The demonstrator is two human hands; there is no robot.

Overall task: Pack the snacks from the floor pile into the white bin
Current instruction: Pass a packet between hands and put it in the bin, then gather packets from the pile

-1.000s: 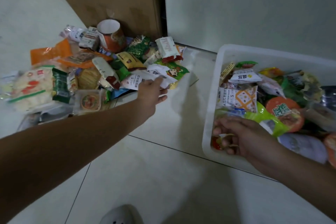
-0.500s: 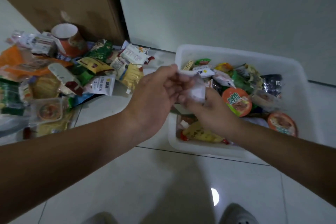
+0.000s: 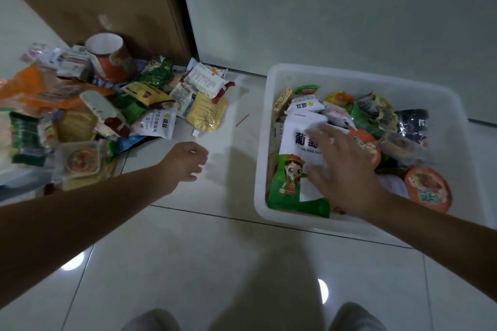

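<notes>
Right hand (image 3: 341, 166) lay splayed, fingers straight, flat on the white-and-green packet (image 3: 293, 183), pressing rather than gripping. Left hand (image 3: 185, 161) hung loosely curled over the tile at nine o'clock of it, seemingly empty, though its palm side was hidden. The packet sat inside the white bin (image 3: 271, 88), at its seven o'clock corner, atop other snacks. The floor pile (image 3: 150, 97) sat at ten o'clock, well apart from the bin. Danger, I'd judge: the bin was heaped, so slick wrappers could slide over the rim. Tugging at the pile could also roll the tipped orange cup (image 3: 115, 62).
</notes>
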